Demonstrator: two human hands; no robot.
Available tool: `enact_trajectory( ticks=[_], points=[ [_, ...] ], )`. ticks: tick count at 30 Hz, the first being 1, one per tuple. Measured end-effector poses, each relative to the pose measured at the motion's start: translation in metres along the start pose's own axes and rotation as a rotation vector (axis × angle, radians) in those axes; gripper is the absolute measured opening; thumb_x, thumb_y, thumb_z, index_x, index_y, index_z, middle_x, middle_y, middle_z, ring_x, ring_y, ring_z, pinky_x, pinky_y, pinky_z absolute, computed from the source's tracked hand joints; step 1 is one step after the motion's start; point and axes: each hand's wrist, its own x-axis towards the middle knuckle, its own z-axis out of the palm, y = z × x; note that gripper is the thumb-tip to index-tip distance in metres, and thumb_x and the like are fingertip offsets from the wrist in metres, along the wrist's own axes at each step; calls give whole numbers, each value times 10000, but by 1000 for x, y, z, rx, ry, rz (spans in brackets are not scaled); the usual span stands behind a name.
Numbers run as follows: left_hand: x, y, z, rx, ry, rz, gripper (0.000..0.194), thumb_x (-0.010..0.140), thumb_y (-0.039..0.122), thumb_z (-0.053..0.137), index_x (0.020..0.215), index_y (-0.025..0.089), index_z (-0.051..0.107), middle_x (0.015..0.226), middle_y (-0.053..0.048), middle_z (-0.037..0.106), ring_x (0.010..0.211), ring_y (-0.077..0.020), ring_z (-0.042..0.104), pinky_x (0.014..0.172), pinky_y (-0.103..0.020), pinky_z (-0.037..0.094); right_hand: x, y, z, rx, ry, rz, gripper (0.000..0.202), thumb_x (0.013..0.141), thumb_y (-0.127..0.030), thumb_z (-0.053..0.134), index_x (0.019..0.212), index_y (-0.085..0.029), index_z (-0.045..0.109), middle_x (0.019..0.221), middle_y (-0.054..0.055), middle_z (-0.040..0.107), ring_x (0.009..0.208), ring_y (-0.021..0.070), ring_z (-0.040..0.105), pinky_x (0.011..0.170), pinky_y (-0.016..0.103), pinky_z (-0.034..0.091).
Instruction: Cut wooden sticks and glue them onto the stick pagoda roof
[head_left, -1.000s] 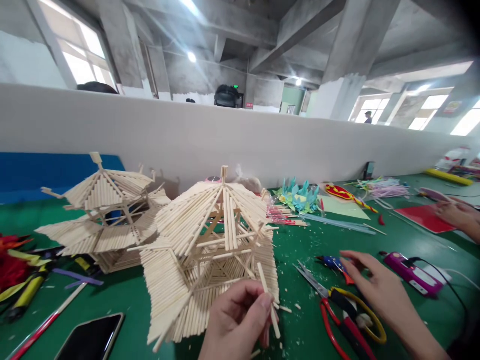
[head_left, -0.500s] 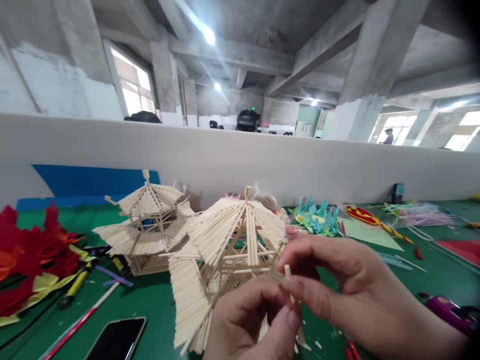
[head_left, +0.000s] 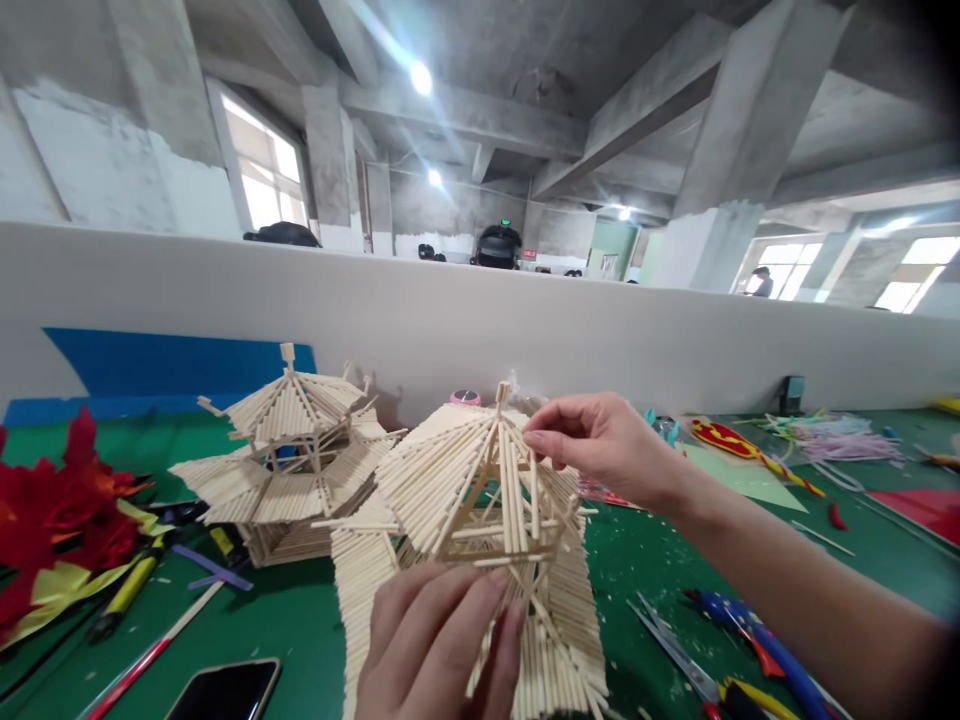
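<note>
We see right hand (head_left: 574, 435) pinching thin pale wooden stick (head_left: 535, 500) at pale stick-built pavilion roof (head_left: 431, 475); left hand (head_left: 442, 640) curled below, hold we can't tell. Stick's likely light, stiff, snappable: grip upper end.

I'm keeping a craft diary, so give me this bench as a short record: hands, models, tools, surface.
Right hand: fingers near the top of the near stick model
Left hand: in front of that model; grip unclear
Far stick model: left of the near one
Tools: scissors, blue tool, at right
Surface: green table
</note>
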Motion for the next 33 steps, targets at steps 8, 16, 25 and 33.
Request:
enact_trajectory(
  ticks=[8, 16, 25, 33],
  points=[
    [7, -1, 19, 232, 77, -4, 337, 607, 139, 730, 924, 109, 619, 877, -91, 592, 843, -225, 495, 737, -360, 389, -2, 9, 3, -61, -4, 15, 141, 777, -230, 549, 798, -125, 642, 657, -1, 580, 578, 76, 477, 541, 204, 386],
    [9, 1, 24, 293, 98, -43, 310, 620, 181, 724, 911, 136, 626, 888, -81, 565, 830, -244, 478, 731, -372, 340, -3, 8, 10, -160, 13, -20, 158, 788, -232, 507, 810, -152, 642, 642, -9, 563, 555, 87, 437, 530, 224, 374],
    [14, 7, 33, 260, 159, -162, 282, 638, 160, 708, 910, 172, 635, 883, -65, 579, 811, -242, 494, 711, -385, 352, -4, 9, 11, -241, 58, -51, 136, 771, -219, 519, 748, -162, 640, 597, -31, 547, 542, 73, 419, 486, 200, 348],
    [11, 5, 29, 227, 106, -165, 289, 649, 184, 700, 930, 165, 639, 916, -88, 582, 850, -267, 484, 719, -403, 365, -3, 9, 10, -258, 56, -67, 143, 768, -215, 521, 776, -153, 650, 631, -15, 581, 551, 79, 438, 506, 213, 374]
  ],
)
